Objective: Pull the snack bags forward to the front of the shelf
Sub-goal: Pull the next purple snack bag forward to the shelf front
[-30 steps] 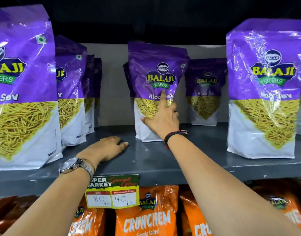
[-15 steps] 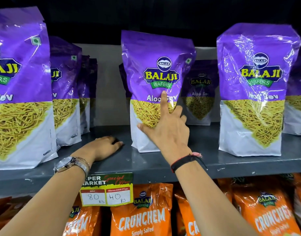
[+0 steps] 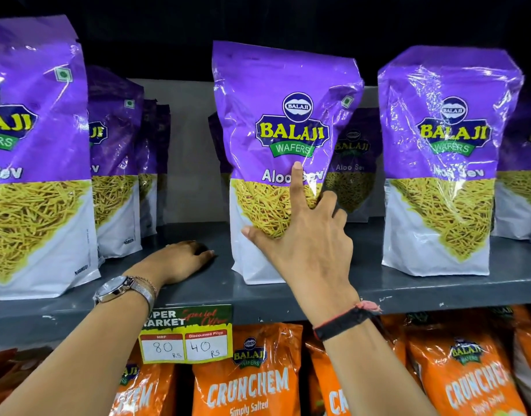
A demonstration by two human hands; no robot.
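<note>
A purple and white Aloo Sev bag stands upright near the front of the grey shelf, in the middle. My right hand grips its right edge, thumb and forefinger on the front face, the other fingers curled behind. My left hand lies palm down on the shelf just left of the bag, holding nothing. Another bag stands at the front to the right. A large bag stands at the front left. One more bag stays far back behind my right hand.
Behind the front left bag stand further purple bags in a row going back. A price tag hangs on the shelf edge. Orange Crunchem bags fill the shelf below. Bare shelf lies between the middle and right bags.
My right hand has drawn the middle bag forward from the back of the shelf to near its front edge. My left hand has stayed flat on the shelf.
</note>
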